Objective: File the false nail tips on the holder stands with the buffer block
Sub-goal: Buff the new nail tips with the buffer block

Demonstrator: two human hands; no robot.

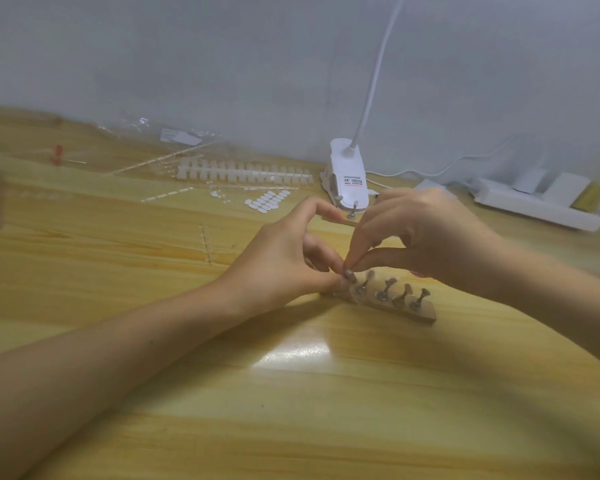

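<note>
On the near part of the table [291, 410], past a patch of lamp glare, lies a short wooden base [426, 315] carrying a row of tilted metal holder stands [383, 292]. What looks like a clear nail tip [355, 294] sits on the second stand from the left. Both hands meet at the leftmost stand [349, 274]. The left hand [284, 261] has a narrow grip, thumb and fingers closed on the stand from the left. The right hand [426, 233] pinches the stand's head from above with thumb and forefinger; whether a tip lies between those fingertips is too small to tell. No buffer block can be made out in either hand, so I judge filing has not yet begun. The main risk is a sideways tug on this stand, which could drag the light base or tip the neighbouring stands. The right wrist hangs over them and could brush the clear tip off, and it would be hard to spot on the pale wood. Squeezing too hard could also flick a thin tip away. Farther off, a second strip [340, 220] with a single stand [352, 210] lies just beyond the fingers, close enough to be knocked. Beyond it are the lamp clamp [349, 174] and a rack of white tips [243, 171].
</note>
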